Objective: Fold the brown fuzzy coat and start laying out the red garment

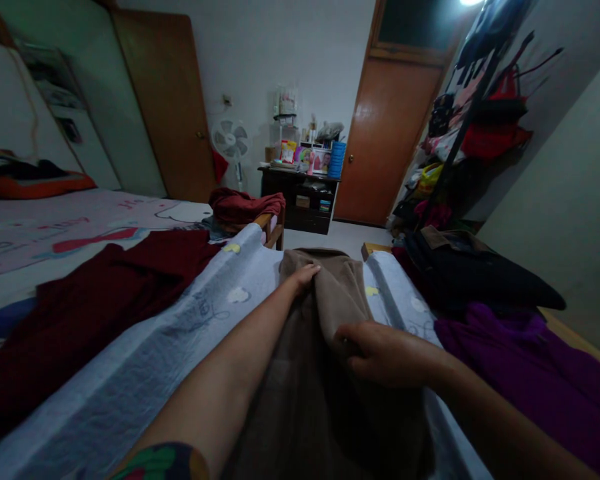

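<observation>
Brown garment, soft, creased; lies lengthwise on pale patterned sheet, centre to bottom edge of frame. Lighter taupe flap folded over, right of centre; darker cloth below

left hand: bare
right hand: bare
forearms: bare
left arm patch: dark blue, green, red; sleeve or tattoo unclear
</observation>
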{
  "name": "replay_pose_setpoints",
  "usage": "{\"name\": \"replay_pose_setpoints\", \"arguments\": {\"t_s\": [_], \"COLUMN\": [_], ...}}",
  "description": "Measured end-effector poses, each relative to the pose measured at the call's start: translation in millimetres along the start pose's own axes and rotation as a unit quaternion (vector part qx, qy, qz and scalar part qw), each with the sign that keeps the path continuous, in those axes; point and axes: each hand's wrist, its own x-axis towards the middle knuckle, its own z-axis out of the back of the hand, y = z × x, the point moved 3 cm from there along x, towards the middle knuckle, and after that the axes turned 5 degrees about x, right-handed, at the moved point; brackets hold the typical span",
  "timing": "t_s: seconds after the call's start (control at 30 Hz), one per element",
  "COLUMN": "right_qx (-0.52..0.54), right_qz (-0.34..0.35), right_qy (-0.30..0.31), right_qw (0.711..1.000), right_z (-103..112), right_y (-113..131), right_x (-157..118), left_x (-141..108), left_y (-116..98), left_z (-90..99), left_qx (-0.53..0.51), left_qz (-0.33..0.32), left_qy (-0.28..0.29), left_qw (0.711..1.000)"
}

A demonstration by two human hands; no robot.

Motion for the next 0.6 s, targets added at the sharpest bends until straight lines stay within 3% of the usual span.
{"name": "replay_pose_setpoints", "arguments": {"t_s": [0.3,0.43,0.6], "right_qx": [0.036,0.071,0.143], "right_qz": [0.059,0.062,0.053], "right_qy": [0.029,0.048,0.105], "right_qw": [0.997,0.994,0.983], "right_z": [-56,-82,-95], "right_y": [49,49,38], "right_x": [25,34,33], "left_x": [-9,-5,2], "left_y": [5,7,5], "left_z": [19.5,25.4,32.4], "left_qx": [-0.031,-0.02,0.015], "left_qz": [0.062,0.069,0.069], "left_qy": [-0.012,-0.023,-0.039], "left_qw": [0.998,0.997,0.997]}}
